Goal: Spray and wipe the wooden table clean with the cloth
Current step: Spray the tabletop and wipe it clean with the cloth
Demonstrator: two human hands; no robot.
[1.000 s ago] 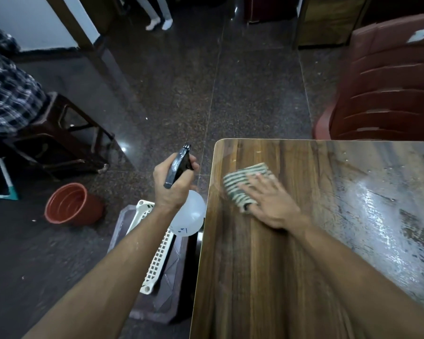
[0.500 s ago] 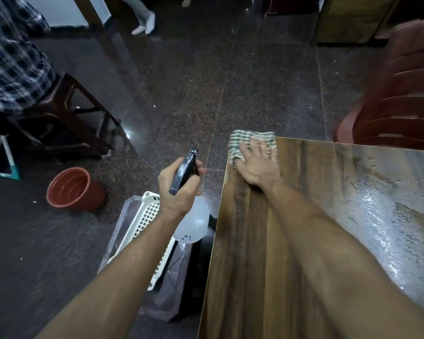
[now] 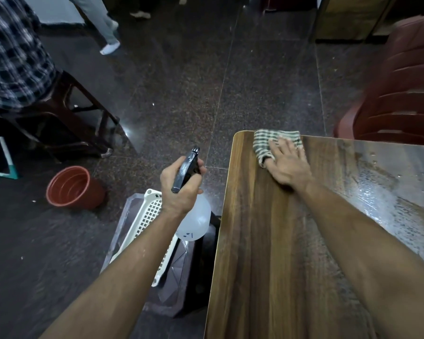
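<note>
The wooden table (image 3: 267,253) fills the lower right, with wet streaks shining on its right side. A green-and-white striped cloth (image 3: 267,143) lies at the table's far left corner, partly hanging over the far edge. My right hand (image 3: 288,165) presses flat on the cloth, fingers spread over it. My left hand (image 3: 180,189) is held off the table's left side, above the floor, wrapped around a spray bottle (image 3: 195,221) with a black trigger head and a translucent white body.
A white lattice basket (image 3: 147,221) lies on a dark tray beside the table's left edge. A terracotta pot (image 3: 71,187) sits on the floor. A dark stool (image 3: 66,118) with a seated person is at left. A maroon plastic chair (image 3: 402,94) stands behind the table.
My right hand has pushed the cloth away from me to the table's far corner, then a little to the right along the far edge. My left hand keeps the bottle in the same place.
</note>
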